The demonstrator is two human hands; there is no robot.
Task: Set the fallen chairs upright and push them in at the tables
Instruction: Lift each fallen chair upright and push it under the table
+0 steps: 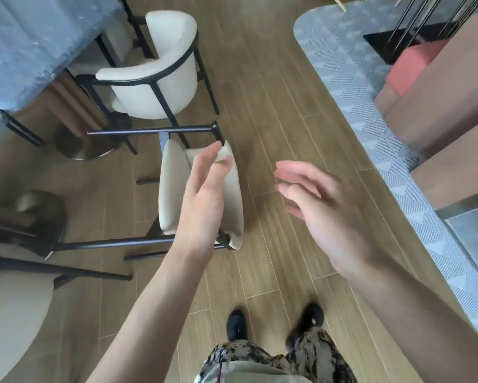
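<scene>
A cream chair with black legs [173,189] lies fallen on its side on the wooden floor, its legs pointing left. My left hand [204,194] hovers over its curved backrest with fingers straight and holds nothing. My right hand [318,208] is in the air to the right of the chair, fingers relaxed and spread, empty. A second cream chair [160,76] stands upright beyond it, tucked at the blue-grey table [25,51] at the upper left.
Another cream chair [14,308] shows at the lower left edge, beside a round table base [80,145]. A patterned grey rug [370,111] runs along the right, with brown furniture [439,100] on it. My feet [273,322] stand on the floor just behind the fallen chair.
</scene>
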